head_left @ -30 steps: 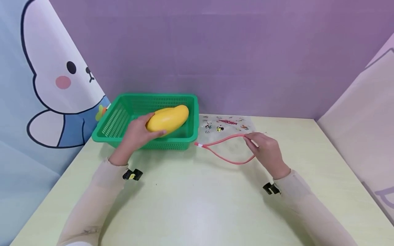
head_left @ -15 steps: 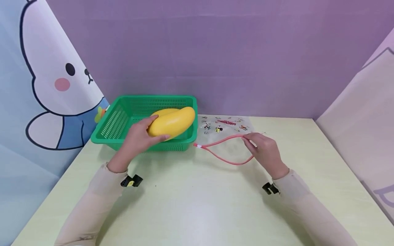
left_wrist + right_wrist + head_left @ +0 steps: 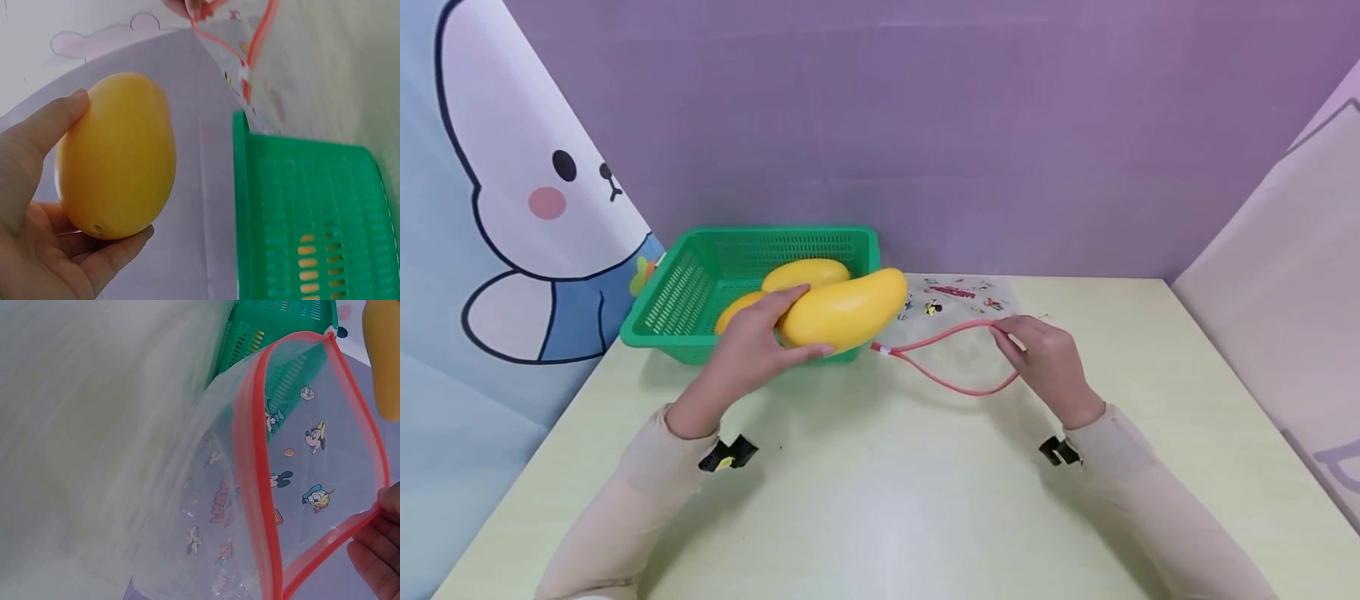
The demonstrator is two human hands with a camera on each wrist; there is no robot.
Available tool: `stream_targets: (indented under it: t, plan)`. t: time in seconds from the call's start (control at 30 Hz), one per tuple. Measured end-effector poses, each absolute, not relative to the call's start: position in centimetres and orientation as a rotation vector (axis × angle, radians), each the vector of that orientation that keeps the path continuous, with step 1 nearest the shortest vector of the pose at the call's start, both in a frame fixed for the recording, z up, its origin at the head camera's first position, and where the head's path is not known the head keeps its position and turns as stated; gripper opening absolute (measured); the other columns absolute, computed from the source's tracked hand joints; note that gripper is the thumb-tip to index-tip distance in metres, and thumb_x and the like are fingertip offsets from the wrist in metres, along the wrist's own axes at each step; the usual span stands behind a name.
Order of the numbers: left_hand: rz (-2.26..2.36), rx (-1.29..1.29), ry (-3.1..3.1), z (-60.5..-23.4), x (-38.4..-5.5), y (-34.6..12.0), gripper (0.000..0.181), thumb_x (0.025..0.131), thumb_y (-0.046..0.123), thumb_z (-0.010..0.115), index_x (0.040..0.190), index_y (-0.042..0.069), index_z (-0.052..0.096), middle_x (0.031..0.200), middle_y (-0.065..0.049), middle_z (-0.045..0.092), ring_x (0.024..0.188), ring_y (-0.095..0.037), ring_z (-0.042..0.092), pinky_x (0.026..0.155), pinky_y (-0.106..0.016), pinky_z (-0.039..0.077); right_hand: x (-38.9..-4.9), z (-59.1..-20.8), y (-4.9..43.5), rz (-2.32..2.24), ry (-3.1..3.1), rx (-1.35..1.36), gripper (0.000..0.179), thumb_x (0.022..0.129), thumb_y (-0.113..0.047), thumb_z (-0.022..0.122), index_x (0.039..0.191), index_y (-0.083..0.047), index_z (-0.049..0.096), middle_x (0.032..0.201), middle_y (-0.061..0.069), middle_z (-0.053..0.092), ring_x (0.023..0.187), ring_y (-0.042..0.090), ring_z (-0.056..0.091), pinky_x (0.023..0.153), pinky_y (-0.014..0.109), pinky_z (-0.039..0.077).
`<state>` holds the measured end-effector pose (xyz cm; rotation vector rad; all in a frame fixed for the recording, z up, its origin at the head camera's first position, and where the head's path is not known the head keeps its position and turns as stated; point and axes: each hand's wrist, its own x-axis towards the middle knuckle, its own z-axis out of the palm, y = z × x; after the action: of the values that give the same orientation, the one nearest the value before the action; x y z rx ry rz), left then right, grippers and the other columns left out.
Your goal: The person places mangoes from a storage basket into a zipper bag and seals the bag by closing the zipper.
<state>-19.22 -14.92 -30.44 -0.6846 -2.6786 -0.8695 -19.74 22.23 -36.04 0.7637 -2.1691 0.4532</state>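
My left hand (image 3: 790, 325) grips a yellow mango (image 3: 846, 310) just past the right front corner of the green basket (image 3: 688, 287), its tip close to the bag's mouth. Two more mangoes (image 3: 807, 272) lie in the basket. My right hand (image 3: 1009, 337) pinches the red zip rim (image 3: 951, 333) of a clear bag with cartoon prints (image 3: 955, 300) and holds its mouth open on the table. The left wrist view shows the mango (image 3: 115, 156) in my palm beside the basket (image 3: 312, 212). In the right wrist view the bag's mouth (image 3: 250, 456) gapes wide.
The pale green table (image 3: 880, 483) is walled by a purple backdrop behind, a rabbit-print panel (image 3: 512, 192) on the left and a pale panel (image 3: 1285, 275) on the right. The basket stands at the back left against the wall.
My left hand has carried the mango to the right, out from over the basket toward the bag's mouth. The right hand keeps its pinch on the red rim.
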Motion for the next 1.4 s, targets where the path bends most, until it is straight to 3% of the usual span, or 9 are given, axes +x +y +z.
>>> stream_targets:
  t: [0.17, 0.47, 1.4]
  plan:
    - [-0.883, -0.789, -2.622, -30.3, -17.9, -14.1, 0.086, 0.070, 0.048, 0.079, 0.137, 0.005, 0.048, 0.129, -0.011, 0.056, 0.105, -0.024, 0.056, 0.083, -0.040, 0.050, -19.7, -35.9, 22.1, 0.456, -2.167, 0.763, 0.017, 0.075, -0.001, 0.076, 0.090, 0.003, 0.071, 0.082, 0.014, 0.071, 0.073, 0.027, 0.069, 0.062, 0.038, 0.056]
    - [-0.871, -0.901, -2.635, -30.3, -15.9, -12.5, 0.085, 0.069, 0.045, 0.081, 0.136, 0.006, 0.048, 0.134, -0.008, 0.054, 0.119, -0.025, 0.053, 0.094, -0.042, 0.047, -19.5, -35.6, 21.7, 0.476, -2.189, 0.768, 0.018, 0.075, -0.001, 0.077, 0.091, 0.002, 0.070, 0.083, 0.013, 0.071, 0.073, 0.026, 0.069, 0.062, 0.037, 0.056]
    - [-0.652, -1.072, -2.591, -31.4, -14.5, -9.3, 0.084, 0.067, 0.047, 0.082, 0.131, 0.001, 0.052, 0.126, -0.012, 0.059, 0.114, -0.028, 0.057, 0.090, -0.041, 0.050, -19.5, -35.5, 21.0, 0.497, -2.147, 0.786, 0.016, 0.074, -0.001, 0.077, 0.089, 0.002, 0.070, 0.080, 0.013, 0.071, 0.071, 0.026, 0.068, 0.061, 0.037, 0.056]
